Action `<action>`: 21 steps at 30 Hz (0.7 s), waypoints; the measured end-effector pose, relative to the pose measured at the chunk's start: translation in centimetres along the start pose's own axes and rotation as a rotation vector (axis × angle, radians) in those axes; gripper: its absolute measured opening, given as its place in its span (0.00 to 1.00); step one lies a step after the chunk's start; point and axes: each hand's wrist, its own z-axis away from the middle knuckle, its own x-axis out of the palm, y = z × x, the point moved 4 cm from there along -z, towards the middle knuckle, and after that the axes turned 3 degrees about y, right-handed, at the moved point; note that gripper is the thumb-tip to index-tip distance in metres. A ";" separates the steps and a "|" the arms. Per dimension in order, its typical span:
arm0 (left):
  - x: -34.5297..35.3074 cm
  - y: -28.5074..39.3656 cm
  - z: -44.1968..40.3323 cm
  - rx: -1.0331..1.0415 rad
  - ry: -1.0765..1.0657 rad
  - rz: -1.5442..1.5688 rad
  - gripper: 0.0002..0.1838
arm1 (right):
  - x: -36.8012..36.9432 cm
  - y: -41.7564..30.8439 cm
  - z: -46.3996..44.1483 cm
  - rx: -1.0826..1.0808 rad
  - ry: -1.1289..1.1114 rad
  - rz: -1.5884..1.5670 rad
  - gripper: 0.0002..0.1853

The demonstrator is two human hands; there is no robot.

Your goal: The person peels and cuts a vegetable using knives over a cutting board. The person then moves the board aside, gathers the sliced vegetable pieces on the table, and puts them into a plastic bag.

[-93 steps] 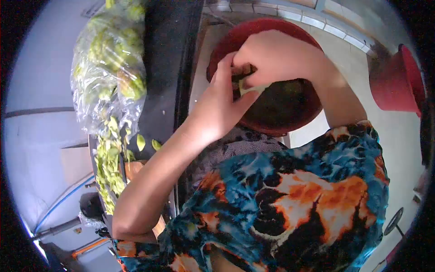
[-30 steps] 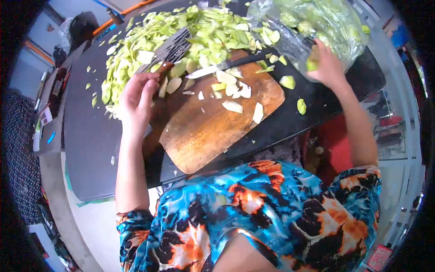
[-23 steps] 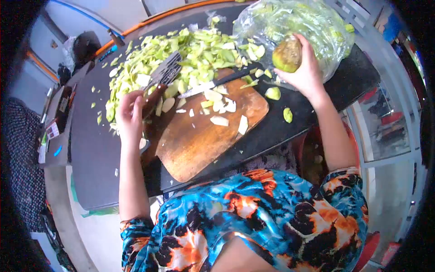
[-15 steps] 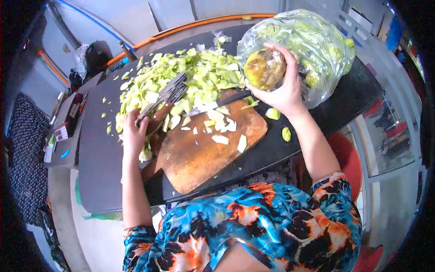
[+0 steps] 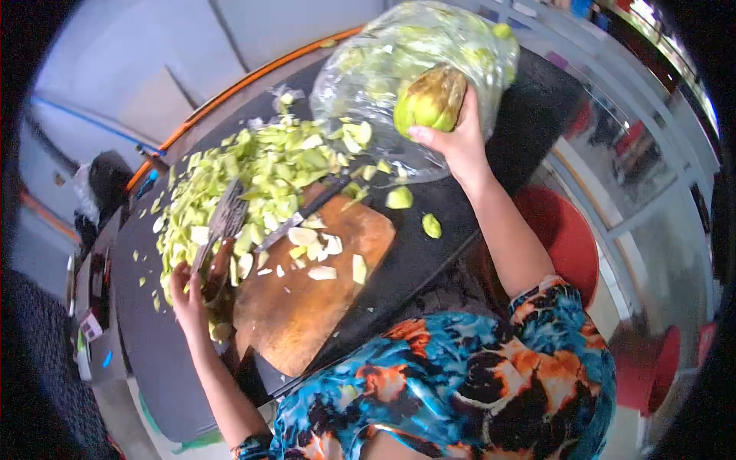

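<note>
My right hand (image 5: pixel 462 146) is wrapped around a big, round green fruit with a rough brown end (image 5: pixel 431 100). I hold it up in front of the clear plastic bag of green fruit (image 5: pixel 368 77), near the far right corner of the black table (image 5: pixel 529 107). A second ago it was at the bag; now it has turned and shows more green. So one whole fruit is out, and I see no cut in it.

My left hand (image 5: pixel 188 295) is at the low end of a wide, dark, streaky metal blade (image 5: pixel 226 215); I can't tell if I grip it. Beside it is a heap of thin green peels (image 5: pixel 268 161). The brown wooden board (image 5: pixel 287 314) sits by the table's near edge, with white bits (image 5: pixel 322 273) on it.
</note>
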 end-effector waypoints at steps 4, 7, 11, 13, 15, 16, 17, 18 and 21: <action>0.2 -2.3 -0.6 0.020 -0.008 0.098 0.18 | -7.8 0.9 0.7 -0.012 0.264 -0.094 0.37; 0.3 -1.7 -0.4 0.026 0.011 0.182 0.18 | -13.7 0.0 1.8 0.050 0.429 -0.022 0.37; 0.0 0.8 -0.7 0.074 0.110 0.020 0.18 | -18.8 -1.4 3.8 0.028 0.475 0.103 0.37; -0.3 1.4 -1.4 0.101 0.108 0.007 0.19 | -20.3 -1.3 4.4 0.012 0.473 0.144 0.39; 0.5 2.4 -0.8 0.142 0.124 0.013 0.19 | -20.1 -2.4 5.1 0.071 0.417 0.302 0.42; 0.4 3.5 -0.1 0.146 0.167 -0.003 0.20 | -19.0 -2.2 5.5 0.094 0.351 0.359 0.43; 1.0 5.1 0.9 0.144 0.138 0.074 0.19 | -18.2 -1.1 5.8 0.134 0.304 0.311 0.44; 1.6 7.4 2.0 0.053 0.045 0.075 0.18 | -16.5 0.4 6.4 0.180 0.246 0.260 0.44; 5.3 10.8 5.1 0.064 -0.329 0.179 0.18 | -5.9 1.0 7.3 0.303 -0.131 0.098 0.43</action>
